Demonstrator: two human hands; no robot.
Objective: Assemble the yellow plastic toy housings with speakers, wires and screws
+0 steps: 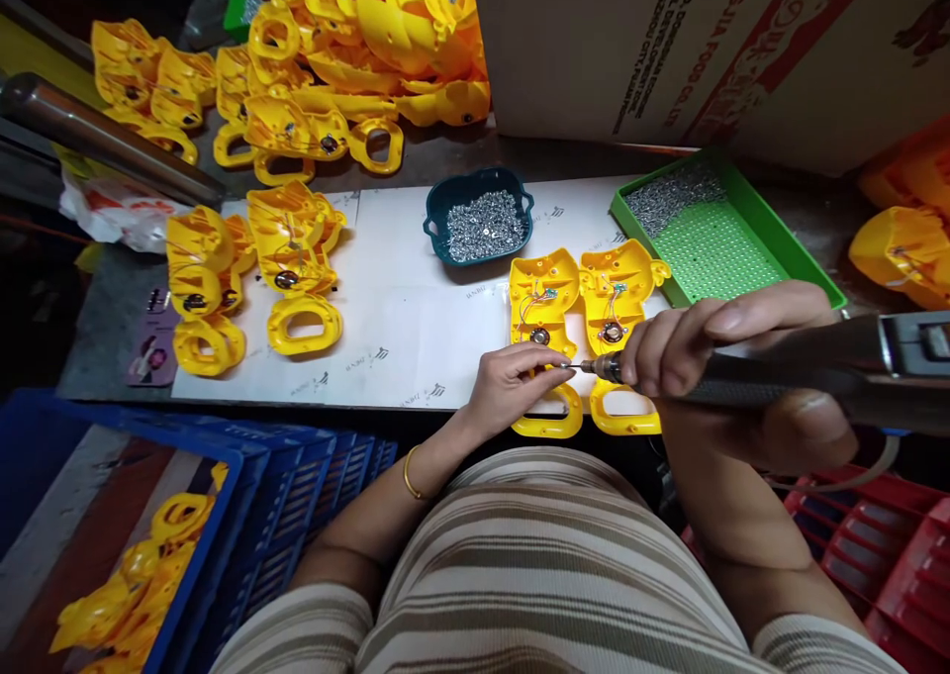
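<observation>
The right hand (712,342) grips an electric screwdriver (802,367) while the left hand (512,382) pinches a small screw (568,365) at its bit, above two open yellow shells (541,293) on the tabletop (416,318). Both shells appear unfastened; further heaps (297,120) lie beyond the bowl of screws (479,224).

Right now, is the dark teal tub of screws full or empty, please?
Partly full: silver screws cover the tub's floor, below its rim.

My driver (802,355) lies level, bit pointing left over the left shell (544,298). This and the right shell (619,293) lie open-side up, yellow, touching.
</observation>
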